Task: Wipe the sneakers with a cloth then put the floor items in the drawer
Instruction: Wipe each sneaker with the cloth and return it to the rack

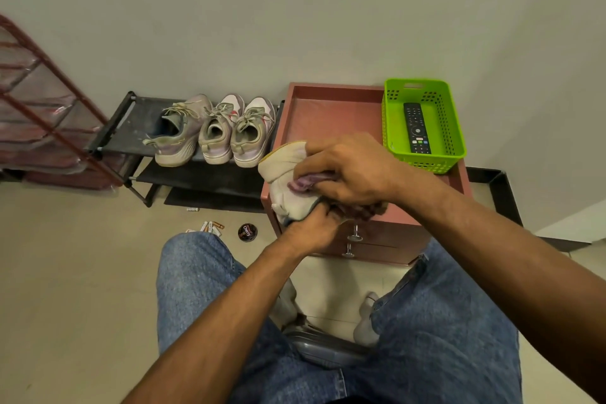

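Left hand: the left hand [313, 223] reaches up from 7 o'clock, forearm straight, fingers curled under the sneaker [288, 187] and gripping its lower end.
Right hand: the right hand [347, 170] comes in from 4 o'clock, wrist bent, knuckles up, fingers clamped on a purple cloth [308, 181] and pressing it against the sneaker.
Hands together: they meet at the sneaker, right above left, touching.
Sneaker: held in the air at the front left corner of the pink drawer unit [387, 239].
Other sneakers: three [216, 131] on the black rack [131, 128], at 10 o'clock from the hands.
Floor items: a round tin [247, 232] and batteries [211, 226], at 8 o'clock from the hands.
Basket: a green basket [455, 144] with a remote [417, 128], at 2 o'clock.
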